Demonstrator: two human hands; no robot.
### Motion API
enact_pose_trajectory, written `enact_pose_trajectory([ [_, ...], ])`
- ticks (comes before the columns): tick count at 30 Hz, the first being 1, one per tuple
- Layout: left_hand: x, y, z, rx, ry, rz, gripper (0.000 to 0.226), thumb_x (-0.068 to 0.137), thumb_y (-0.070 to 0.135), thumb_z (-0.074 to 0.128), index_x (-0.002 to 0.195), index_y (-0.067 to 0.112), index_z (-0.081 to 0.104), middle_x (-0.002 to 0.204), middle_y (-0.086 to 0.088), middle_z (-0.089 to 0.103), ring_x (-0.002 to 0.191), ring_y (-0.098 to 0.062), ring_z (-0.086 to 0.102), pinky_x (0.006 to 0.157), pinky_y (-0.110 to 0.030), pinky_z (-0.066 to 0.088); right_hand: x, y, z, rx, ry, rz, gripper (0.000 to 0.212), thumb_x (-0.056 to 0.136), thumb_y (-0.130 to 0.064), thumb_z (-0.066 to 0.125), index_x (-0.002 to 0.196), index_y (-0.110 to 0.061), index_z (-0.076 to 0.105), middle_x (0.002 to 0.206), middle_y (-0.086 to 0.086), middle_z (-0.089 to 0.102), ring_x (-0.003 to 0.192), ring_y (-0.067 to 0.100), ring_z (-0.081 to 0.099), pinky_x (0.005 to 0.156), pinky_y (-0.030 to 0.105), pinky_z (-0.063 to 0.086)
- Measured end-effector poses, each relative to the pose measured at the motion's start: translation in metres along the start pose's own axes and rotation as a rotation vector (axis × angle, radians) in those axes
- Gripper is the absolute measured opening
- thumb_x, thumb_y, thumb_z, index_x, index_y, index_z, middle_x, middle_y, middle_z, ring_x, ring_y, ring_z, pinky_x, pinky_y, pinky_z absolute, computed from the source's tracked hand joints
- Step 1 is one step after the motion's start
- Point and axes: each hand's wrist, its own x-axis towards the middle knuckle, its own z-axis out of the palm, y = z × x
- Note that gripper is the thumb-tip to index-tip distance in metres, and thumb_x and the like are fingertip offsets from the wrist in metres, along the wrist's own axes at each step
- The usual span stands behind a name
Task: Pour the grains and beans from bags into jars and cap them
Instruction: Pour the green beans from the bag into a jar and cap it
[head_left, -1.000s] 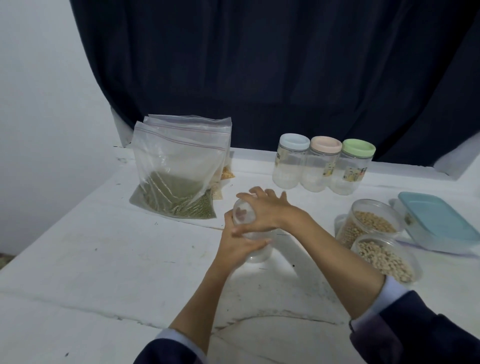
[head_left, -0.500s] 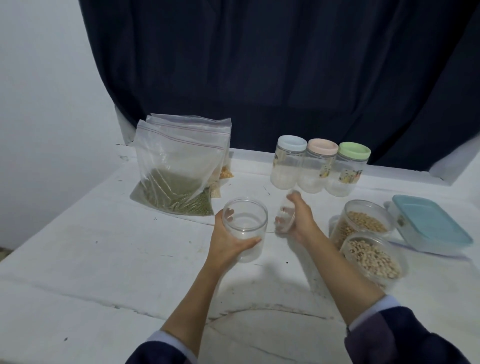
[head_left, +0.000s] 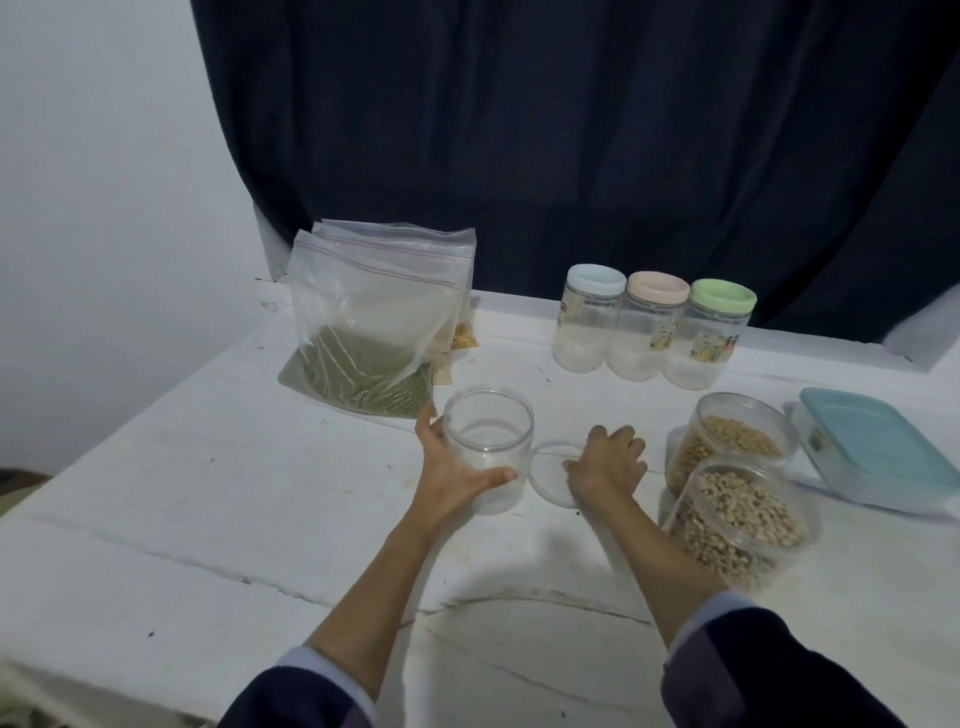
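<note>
My left hand (head_left: 449, 470) grips the empty clear jar (head_left: 488, 449), thumb across its near side and fingers curled round the far side; the jar stands upright and uncapped on the white counter (head_left: 218, 483), just in front of the bag of green beans (head_left: 363, 332). My right hand (head_left: 605, 465) lies palm down beside it, its fingers (head_left: 623, 441) loosely bent over the right edge of the clear lid (head_left: 550, 470), which lies flat on the counter touching or nearly touching the jar's base; I cannot tell whether they pinch the lid or only rest on it. Behind the green-bean bag lean more bags, one showing yellow grains (head_left: 464, 335). Further back stands a row of three capped jars: the white-lidded jar (head_left: 589, 319), the pink-lidded jar (head_left: 649, 325) and the green-lidded jar (head_left: 711, 332), all touching. To the right of my right hand two open jars sit close together, the brown-bean jar (head_left: 730, 441) behind and the pale-bean jar (head_left: 743, 519) in front, both filled. A blue-lidded box (head_left: 878, 447) rests at the far right.
</note>
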Motion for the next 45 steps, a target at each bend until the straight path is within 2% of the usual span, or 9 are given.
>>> enact_pose_trajectory([
  [4, 0.0, -0.009, -0.025, 0.134, -0.126, 0.028, 0.166, 0.018, 0.072, 0.083, 0.146, 0.025, -0.013, 0.153, 0.007, 0.002, 0.142, -0.014, 0.013, 0.111, -0.027, 0.023, 0.019, -0.027, -0.02, -0.069, -0.021, -0.011, 0.053, 0.086, -0.024, 0.066, 0.132, -0.014, 0.042, 0.136, 0.012, 0.033, 0.127, 0.03, 0.032, 0.099, 0.039, 0.034],
  [8, 0.016, -0.006, -0.077, 0.239, -0.13, 0.053, 0.154, 0.031, 0.066, 0.085, 0.147, 0.018, -0.004, 0.146, 0.001, 0.015, 0.132, -0.013, 0.024, 0.107, -0.022, 0.025, 0.044, -0.083, -0.056, 0.136, 0.022, -0.098, 0.04, 0.093, -0.016, 0.053, 0.131, -0.007, 0.044, 0.136, 0.016, 0.036, 0.126, 0.033, 0.034, 0.099, 0.042, 0.035],
  [12, 0.051, 0.014, -0.126, 0.219, 0.017, 0.039, 0.078, 0.079, 0.009, 0.074, 0.139, 0.009, 0.024, 0.111, -0.001, 0.049, 0.103, -0.012, 0.053, 0.084, -0.012, 0.041, 0.053, -0.164, -0.08, 0.237, 0.063, -0.359, 0.033, 0.094, -0.015, 0.052, 0.125, -0.007, 0.051, 0.135, 0.014, 0.04, 0.124, 0.032, 0.038, 0.096, 0.041, 0.039],
  [15, 0.086, 0.021, -0.156, 0.239, 0.134, 0.028, 0.031, 0.09, 0.008, 0.061, 0.117, 0.008, 0.046, 0.08, 0.005, 0.051, 0.075, -0.012, 0.054, 0.064, -0.01, 0.044, 0.053, -0.223, -0.087, 0.212, 0.112, -0.474, 0.033, 0.093, -0.012, 0.051, 0.126, -0.007, 0.05, 0.134, 0.012, 0.041, 0.122, 0.03, 0.038, 0.089, 0.036, 0.036],
  [19, 0.131, 0.024, -0.184, 0.26, 0.188, 0.028, 0.003, 0.092, 0.011, 0.056, 0.094, 0.013, 0.057, 0.087, -0.007, 0.063, 0.084, -0.021, 0.059, 0.067, -0.017, 0.043, 0.058, -0.277, -0.083, 0.125, 0.193, -0.542, 0.049, 0.091, -0.012, 0.056, 0.136, -0.008, 0.039, 0.14, 0.01, 0.039, 0.129, 0.028, 0.036, 0.1, 0.041, 0.034],
  [27, 0.197, 0.049, -0.194, 0.099, 0.18, -0.041, 0.03, 0.101, 0.031, 0.041, 0.089, 0.009, 0.056, 0.08, -0.007, 0.065, 0.056, -0.016, 0.058, 0.047, -0.018, 0.043, 0.066, -0.34, -0.076, -0.22, 0.112, -0.659, 0.057, 0.093, -0.039, 0.057, 0.139, -0.01, 0.04, 0.134, 0.009, 0.055, 0.125, 0.029, 0.049, 0.111, 0.053, 0.022],
  [33, 0.225, 0.067, -0.191, -0.042, 0.184, -0.183, 0.056, 0.096, 0.053, 0.039, 0.069, 0.008, 0.058, 0.06, -0.005, 0.06, 0.049, -0.018, 0.056, 0.044, -0.024, 0.043, 0.057, -0.354, -0.078, -0.013, -0.256, -0.661, 0.023, 0.094, -0.018, 0.052, 0.08, -0.004, 0.065, 0.078, 0.009, 0.071, 0.063, 0.024, 0.068, 0.058, 0.027, 0.051],
  [38, 0.226, 0.085, -0.191, 0.081, 0.219, -0.093, 0.035, 0.089, 0.007, 0.044, 0.054, 0.005, 0.045, 0.049, -0.01, 0.046, 0.04, -0.018, 0.04, 0.04, -0.022, 0.03, 0.042, -0.349, -0.095, 0.152, -0.354, -0.66, 0.024, 0.087, -0.012, 0.054, 0.065, -0.007, 0.058, 0.063, 0.012, 0.061, 0.056, 0.021, 0.059, 0.05, 0.024, 0.049],
  [45, 0.206, 0.128, -0.192, -0.046, 0.192, 0.106, 0.038, 0.09, -0.002, 0.037, 0.054, 0.011, 0.036, 0.052, -0.004, 0.036, 0.045, -0.011, 0.033, 0.037, -0.016, 0.029, 0.017, -0.333, -0.144, 0.516, -0.377, -0.686, 0.03, 0.088, -0.007, 0.055, 0.058, -0.008, 0.053, 0.058, 0.011, 0.055, 0.052, 0.021, 0.054, 0.043, 0.02, 0.044],
])
